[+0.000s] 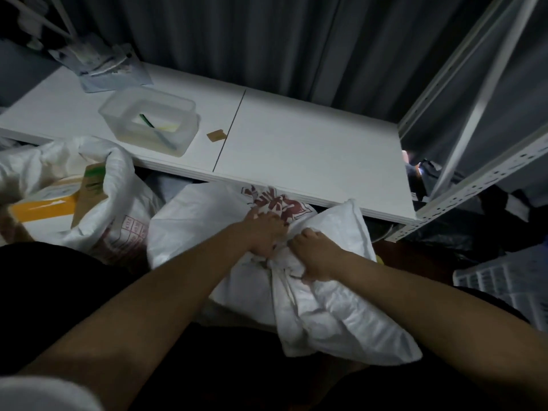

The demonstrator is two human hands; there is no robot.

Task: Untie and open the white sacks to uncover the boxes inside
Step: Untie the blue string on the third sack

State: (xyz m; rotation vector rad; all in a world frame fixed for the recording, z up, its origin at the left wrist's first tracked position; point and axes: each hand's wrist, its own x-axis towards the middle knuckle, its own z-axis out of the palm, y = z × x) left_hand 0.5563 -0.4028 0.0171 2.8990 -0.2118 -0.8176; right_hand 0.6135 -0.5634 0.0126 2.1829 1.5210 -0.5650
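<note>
- Head view: both hands meet at the tied neck of a white sack (pixel 320 295) at about 6 o'clock, in front of the white table (pixel 296 149), likely so the knot can be worked from both sides.
- Left hand (pixel 264 232) has fingers curled into the bunched fabric; right hand (pixel 317 256) clenches the gathered neck just beside it.
- That sack is woven, crumpled, with red print, and a cord hangs from the knot; not yet opened.
- At 9 o'clock an opened sack (pixel 118 185) already shows a cardboard box (pixel 89 191).
</note>
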